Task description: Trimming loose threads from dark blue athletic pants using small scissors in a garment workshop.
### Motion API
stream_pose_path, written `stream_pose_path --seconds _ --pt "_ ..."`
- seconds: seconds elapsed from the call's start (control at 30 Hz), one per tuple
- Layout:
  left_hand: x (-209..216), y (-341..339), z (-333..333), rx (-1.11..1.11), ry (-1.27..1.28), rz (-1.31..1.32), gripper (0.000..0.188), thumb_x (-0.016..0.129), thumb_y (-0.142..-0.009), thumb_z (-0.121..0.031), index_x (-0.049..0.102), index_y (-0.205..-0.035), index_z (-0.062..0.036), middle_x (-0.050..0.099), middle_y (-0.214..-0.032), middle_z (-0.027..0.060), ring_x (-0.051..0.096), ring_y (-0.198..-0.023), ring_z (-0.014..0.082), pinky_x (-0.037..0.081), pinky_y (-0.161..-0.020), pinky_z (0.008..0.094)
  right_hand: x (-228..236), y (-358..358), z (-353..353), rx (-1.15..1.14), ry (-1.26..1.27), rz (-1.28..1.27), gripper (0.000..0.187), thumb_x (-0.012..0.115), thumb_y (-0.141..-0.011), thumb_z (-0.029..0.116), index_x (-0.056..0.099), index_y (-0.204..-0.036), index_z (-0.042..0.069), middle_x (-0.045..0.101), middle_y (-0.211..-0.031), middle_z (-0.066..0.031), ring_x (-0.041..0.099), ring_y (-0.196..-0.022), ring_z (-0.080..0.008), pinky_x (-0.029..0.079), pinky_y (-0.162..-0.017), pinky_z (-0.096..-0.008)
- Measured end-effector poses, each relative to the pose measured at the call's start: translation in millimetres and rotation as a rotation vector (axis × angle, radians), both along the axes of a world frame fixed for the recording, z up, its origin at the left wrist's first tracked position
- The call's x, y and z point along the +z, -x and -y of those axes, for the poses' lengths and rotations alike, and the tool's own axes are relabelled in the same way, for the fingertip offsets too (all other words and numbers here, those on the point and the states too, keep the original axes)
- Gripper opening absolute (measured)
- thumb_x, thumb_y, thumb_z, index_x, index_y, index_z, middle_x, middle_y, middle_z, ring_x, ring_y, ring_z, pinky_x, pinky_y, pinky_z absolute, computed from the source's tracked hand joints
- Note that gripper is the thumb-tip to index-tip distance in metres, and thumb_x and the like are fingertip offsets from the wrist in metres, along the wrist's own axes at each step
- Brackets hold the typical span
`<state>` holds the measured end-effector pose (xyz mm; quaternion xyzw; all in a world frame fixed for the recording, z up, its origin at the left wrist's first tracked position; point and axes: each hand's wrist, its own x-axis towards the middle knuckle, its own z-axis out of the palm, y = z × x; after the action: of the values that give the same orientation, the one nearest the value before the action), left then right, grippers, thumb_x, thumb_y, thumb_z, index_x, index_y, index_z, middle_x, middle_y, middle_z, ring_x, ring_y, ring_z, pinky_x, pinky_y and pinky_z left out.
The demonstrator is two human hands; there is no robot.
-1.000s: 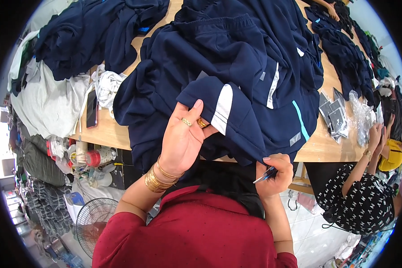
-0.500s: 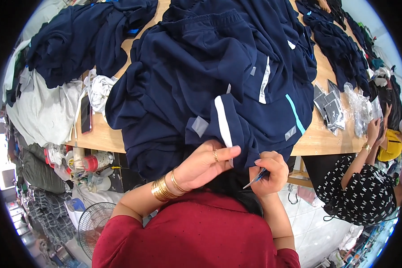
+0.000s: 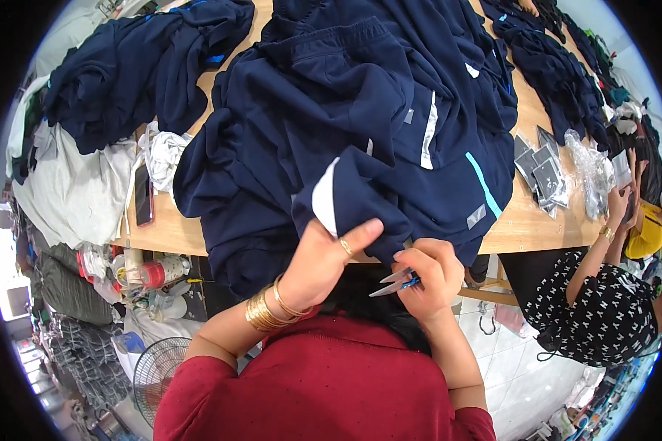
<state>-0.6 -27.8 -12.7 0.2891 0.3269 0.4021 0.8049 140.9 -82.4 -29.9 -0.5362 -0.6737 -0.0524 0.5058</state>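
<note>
My left hand, with gold bangles at the wrist, is closed on the near edge of a navy garment that has a white stripe. Its thumb lies over the cloth while the other fingers are mostly hidden. In my right hand are small scissors with blue on the handle. Their blades point left, spread apart, below the cloth's hem. The fingertips of this hand sit close against the same garment; whether they also pinch it I cannot tell. Beneath lie more navy trousers with an elastic waistband.
The wooden table bears another navy garment heap, white cloth and a phone on the left. Packets and clear plastic lie right, near another person's hand. A fan stands lower left.
My left hand has shifted left and turned, folding the striped cloth over so that its grey patch no longer shows. My right hand has moved slightly left, and the scissors' blades now show spread.
</note>
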Motion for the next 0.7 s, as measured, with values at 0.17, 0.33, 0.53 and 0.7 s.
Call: stream_pose_path --seconds 0.17,0.33,0.53,0.7 --pt "11.5 8.8 -11.1 0.102 -0.096 -0.052 0.024 0.062 -0.079 -0.002 0.056 -0.102 0.0017 0.061 -0.093 0.0050 0.058 -0.085 0.0119 0.047 -0.077 0.0259 10.8 -9.8 1.5 0.104 0.270 -0.090 0.028 0.066 -0.054 0.000 0.060 -0.080 0.009 0.053 -0.064 -0.0009 0.048 -0.049 -0.0162 0.037 -0.045 -0.0248" --pt "19.7 9.3 -16.0 0.073 -0.211 -0.064 0.028 0.064 -0.075 0.003 0.055 -0.102 0.0033 0.061 -0.095 0.0071 0.059 -0.086 0.0140 0.048 -0.079 0.0276 41.3 -17.6 1.8 0.025 0.416 -0.315 0.032 0.075 -0.063 0.017 0.060 -0.089 0.005 0.057 -0.071 -0.0016 0.048 -0.052 -0.0113 0.038 -0.048 -0.0233" --pt "24.3 8.4 -18.9 0.065 -0.249 -0.078 0.034 0.065 -0.072 0.006 0.052 -0.103 0.0053 0.060 -0.095 0.0099 0.060 -0.085 0.0164 0.049 -0.080 0.0291 41.0 -23.8 -1.8 0.019 0.381 -0.148 0.026 0.073 -0.066 0.019 0.060 -0.084 0.005 0.054 -0.066 -0.0027 0.047 -0.053 -0.0161 0.037 -0.048 -0.0254" --pt "26.0 8.6 -19.0 0.069 -0.228 -0.090 0.035 0.065 -0.071 0.007 0.051 -0.103 0.0053 0.060 -0.095 0.0102 0.060 -0.085 0.0164 0.049 -0.080 0.0288 41.2 -21.3 -9.3 -0.023 0.313 0.026 0.020 0.072 -0.066 0.019 0.061 -0.078 0.007 0.049 -0.060 -0.0007 0.041 -0.050 -0.0158 0.031 -0.046 -0.0279"
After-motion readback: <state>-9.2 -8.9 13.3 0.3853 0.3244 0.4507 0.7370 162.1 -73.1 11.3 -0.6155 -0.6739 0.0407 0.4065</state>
